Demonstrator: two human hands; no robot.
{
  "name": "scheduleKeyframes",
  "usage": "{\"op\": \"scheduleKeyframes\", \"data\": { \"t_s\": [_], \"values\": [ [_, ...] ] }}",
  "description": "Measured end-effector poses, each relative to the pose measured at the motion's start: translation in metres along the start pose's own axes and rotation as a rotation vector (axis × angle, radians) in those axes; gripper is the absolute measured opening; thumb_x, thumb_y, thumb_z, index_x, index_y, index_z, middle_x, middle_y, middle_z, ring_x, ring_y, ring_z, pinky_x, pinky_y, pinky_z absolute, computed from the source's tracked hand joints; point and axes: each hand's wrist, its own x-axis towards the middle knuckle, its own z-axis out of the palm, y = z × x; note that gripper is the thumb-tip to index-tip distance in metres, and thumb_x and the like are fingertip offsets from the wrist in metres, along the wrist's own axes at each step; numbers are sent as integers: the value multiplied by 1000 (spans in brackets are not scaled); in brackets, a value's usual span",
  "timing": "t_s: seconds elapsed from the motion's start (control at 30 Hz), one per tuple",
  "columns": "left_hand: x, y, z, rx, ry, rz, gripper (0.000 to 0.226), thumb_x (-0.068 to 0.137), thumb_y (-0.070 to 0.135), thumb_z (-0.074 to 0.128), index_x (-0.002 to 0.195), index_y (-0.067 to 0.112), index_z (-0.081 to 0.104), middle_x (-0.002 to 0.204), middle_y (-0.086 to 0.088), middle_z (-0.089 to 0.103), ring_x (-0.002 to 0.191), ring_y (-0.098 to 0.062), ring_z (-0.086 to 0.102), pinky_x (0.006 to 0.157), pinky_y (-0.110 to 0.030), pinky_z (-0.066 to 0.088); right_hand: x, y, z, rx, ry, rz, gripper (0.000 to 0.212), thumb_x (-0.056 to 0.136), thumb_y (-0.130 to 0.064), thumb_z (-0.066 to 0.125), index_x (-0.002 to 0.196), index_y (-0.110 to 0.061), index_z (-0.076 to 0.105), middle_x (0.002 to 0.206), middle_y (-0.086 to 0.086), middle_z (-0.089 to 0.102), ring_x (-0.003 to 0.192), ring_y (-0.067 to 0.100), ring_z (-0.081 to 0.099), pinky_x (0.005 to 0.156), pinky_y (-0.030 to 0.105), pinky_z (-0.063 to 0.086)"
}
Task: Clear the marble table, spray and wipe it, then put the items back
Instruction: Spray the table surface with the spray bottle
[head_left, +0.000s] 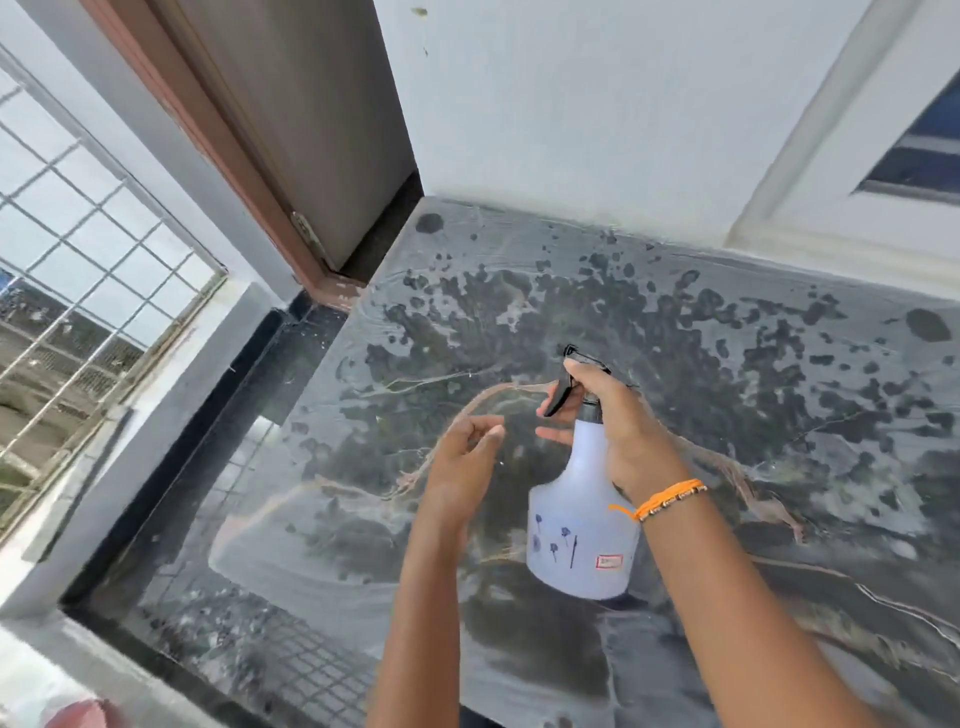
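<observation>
Translucent white plastic spray bottle (582, 525), black trigger head, small blue flower print and a red-edged label; held above the marble table (727, 338). Right hand (618, 431) grasps its neck, fingers at the trigger. Left hand (462, 457) beside it, relaxed, holding nothing. Handling, judged: light, rigid, possibly slick if wet; best taken at the neck. Marble beyond: dark, veined, blotched with wet spray, backed by a white wall (597, 114).

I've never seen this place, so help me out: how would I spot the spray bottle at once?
Find the dark marble table against the white wall. Above its middle, the right hand, with an orange wristband, grips a spray bottle by the neck. It is translucent white with a black trigger and small blue flower prints.
</observation>
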Motion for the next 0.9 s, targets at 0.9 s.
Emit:
{"op": "scheduleKeyframes", "data": {
  "t_s": [0.9],
  "values": [
    [120, 13, -61, 226, -265, 116, 14, 94, 24, 48, 103, 28, 58, 100, 17, 58, 95, -1, 55, 71, -14, 39, 113, -37, 21, 224, 261, 43, 33, 83, -33, 65, 72, -2, 65, 63, 11, 65, 65, 23, 66, 55, 33, 57]
  ]
}}
